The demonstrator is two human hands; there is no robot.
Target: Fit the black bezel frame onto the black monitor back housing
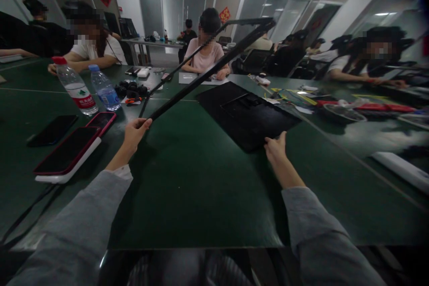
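- Left hand [134, 136]: you clamp the black frame [201, 78], tilted above the table [187, 187]; avoid twisting its thin bars.
- Right hand [277, 152]: you grip the black panel [231, 120] by its near corner; support it flat.

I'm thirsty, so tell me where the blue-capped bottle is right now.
In the head view, the blue-capped bottle stands at left on the green table, just right of the red-capped bottle.

Black frame [201, 77] partly hidden by left fingers [145, 124]; grey sleeves [318, 228] cut off by bottom edge; bottle label [81, 94] print blurred.
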